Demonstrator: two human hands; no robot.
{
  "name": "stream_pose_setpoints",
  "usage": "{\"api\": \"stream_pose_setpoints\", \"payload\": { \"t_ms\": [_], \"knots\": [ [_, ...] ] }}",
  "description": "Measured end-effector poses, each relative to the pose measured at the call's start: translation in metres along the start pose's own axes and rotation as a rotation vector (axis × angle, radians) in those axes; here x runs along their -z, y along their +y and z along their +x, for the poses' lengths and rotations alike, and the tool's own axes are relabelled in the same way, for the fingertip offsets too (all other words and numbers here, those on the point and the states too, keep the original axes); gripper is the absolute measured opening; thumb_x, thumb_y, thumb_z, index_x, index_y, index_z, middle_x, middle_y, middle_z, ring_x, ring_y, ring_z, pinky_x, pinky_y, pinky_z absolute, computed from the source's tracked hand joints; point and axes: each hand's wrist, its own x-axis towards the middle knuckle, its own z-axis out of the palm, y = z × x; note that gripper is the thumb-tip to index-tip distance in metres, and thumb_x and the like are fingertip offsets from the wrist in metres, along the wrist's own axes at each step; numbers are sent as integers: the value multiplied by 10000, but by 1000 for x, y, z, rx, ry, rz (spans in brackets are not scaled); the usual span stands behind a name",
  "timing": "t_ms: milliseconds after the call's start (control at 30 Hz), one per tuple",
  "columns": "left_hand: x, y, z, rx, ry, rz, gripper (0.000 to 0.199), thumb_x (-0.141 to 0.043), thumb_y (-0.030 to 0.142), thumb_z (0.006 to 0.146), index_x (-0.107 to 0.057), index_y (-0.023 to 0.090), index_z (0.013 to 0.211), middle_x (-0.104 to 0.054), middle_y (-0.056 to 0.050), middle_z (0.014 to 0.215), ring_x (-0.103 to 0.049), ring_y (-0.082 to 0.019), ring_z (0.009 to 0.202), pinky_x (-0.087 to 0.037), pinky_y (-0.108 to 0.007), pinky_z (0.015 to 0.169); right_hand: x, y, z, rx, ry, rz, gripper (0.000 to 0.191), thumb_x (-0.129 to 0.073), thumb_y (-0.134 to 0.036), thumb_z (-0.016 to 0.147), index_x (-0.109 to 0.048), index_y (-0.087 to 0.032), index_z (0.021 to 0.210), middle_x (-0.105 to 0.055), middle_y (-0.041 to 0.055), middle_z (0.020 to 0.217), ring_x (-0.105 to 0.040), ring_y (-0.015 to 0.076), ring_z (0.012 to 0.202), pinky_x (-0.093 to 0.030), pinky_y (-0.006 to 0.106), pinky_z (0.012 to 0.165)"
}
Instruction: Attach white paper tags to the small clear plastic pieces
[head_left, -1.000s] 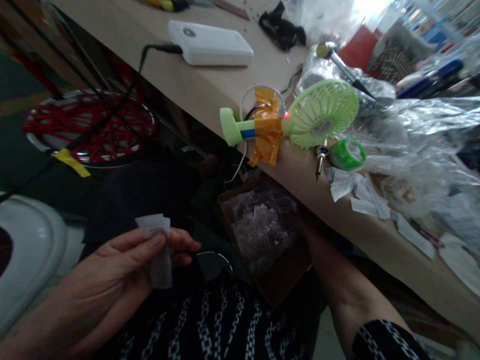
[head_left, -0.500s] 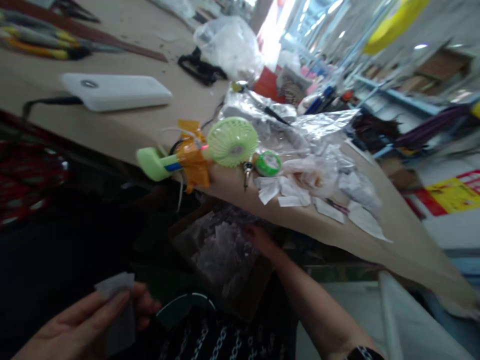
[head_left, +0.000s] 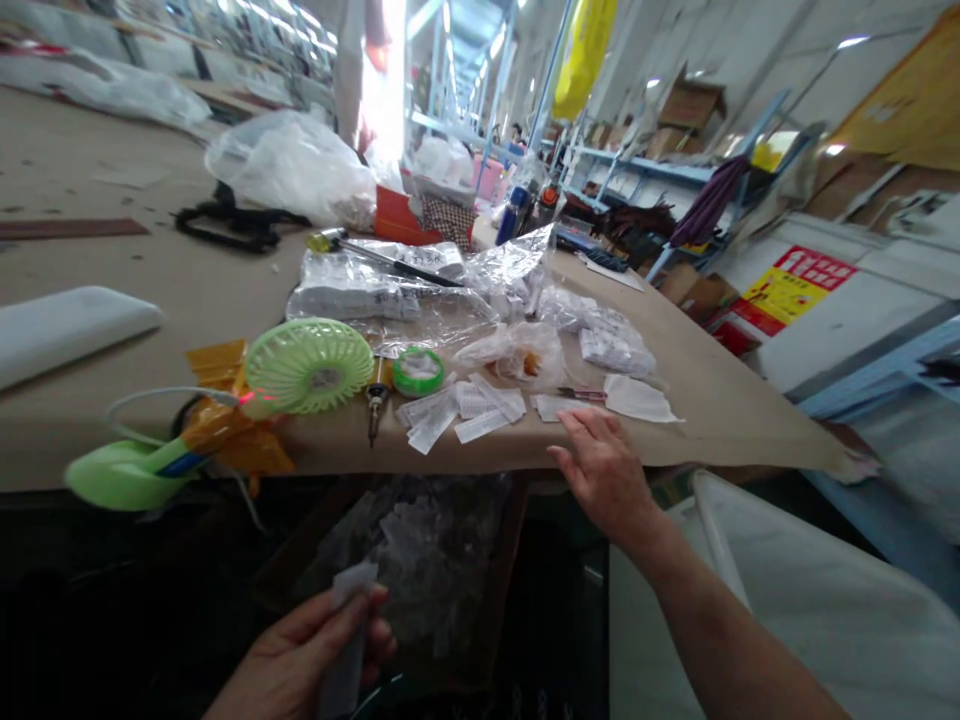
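My left hand [head_left: 322, 640] pinches a white paper label [head_left: 346, 665] between thumb and fingers, low in front of the table edge. Over the table's front edge, my right hand [head_left: 604, 470] is open, its fingertips by a white slip [head_left: 553, 406]. Beside those fingers lie small red-handled tweezers or snips [head_left: 583, 394], their kind hard to make out, and a larger white piece [head_left: 641, 398]. To the left are several loose printed labels [head_left: 469, 405], a green tape roll [head_left: 418, 372] and a soldering-iron-like tool [head_left: 376, 405].
A light green fan [head_left: 309, 368], bound with orange tape [head_left: 225, 425], lies at the table edge. Clear plastic bags [head_left: 390, 300] and a screwdriver [head_left: 390, 262] lie behind. Beneath the edge stands a box of plastic scraps [head_left: 435, 560]. A white bin [head_left: 810, 590] is at right.
My right hand has risen out of the scrap box to the table edge beside the slips. My left hand still holds the label. The view has turned to the right and levelled.
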Motion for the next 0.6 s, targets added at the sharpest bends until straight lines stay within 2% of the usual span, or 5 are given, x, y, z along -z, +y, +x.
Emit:
{"api": "stream_pose_setpoints", "payload": {
  "t_ms": [100, 200, 267, 400, 600],
  "knots": [
    [-12, 0, 0, 2, -20, 19, 294, -825, 308, 509, -699, 143, 719, -670, -50, 588, -630, -156, 551, -504, -199, 520, -26, 15, 3, -53, -46, -149, 504, -559, -379, 818, -475, -146, 1257, -502, 158, 1236, -386, 344, 1164, -334, 494, 949],
    [-17, -4, 1, -3, 30, 32, 311, -823, 329, 500, -694, 140, 711, -663, -56, 570, -619, -156, 531, -482, -197, 493, -49, 19, -6, -52, -96, -167, 455, -541, -295, 831, -474, -144, 1255, -498, 148, 1266, -391, 334, 1162, -318, 487, 952],
    [-19, -7, 2, -9, 80, 42, 325, -824, 333, 487, -690, 140, 712, -658, -57, 559, -613, -160, 517, -472, -204, 477, -56, 22, -12, -55, -90, -143, 418, -499, -227, 847, -471, -150, 1257, -511, 127, 1259, -409, 309, 1152, -313, 462, 963],
    [-25, -8, 5, -8, 103, 83, 355, -817, 350, 482, -688, 135, 733, -658, -66, 561, -614, -171, 520, -470, -224, 485, -53, 34, -10, -70, -67, -38, 305, -473, -239, 864, -552, -198, 1156, -563, 90, 1166, -461, 267, 1092, -349, 419, 946],
    [-36, -8, 13, -9, 54, 116, 397, -814, 416, 457, -665, 136, 696, -636, -48, 519, -590, -159, 492, -441, -219, 463, -42, 49, 5, -28, -118, 56, 371, -553, -280, 823, -533, -181, 1181, -554, 116, 1128, -476, 276, 1057, -405, 428, 901]
  ]
}}
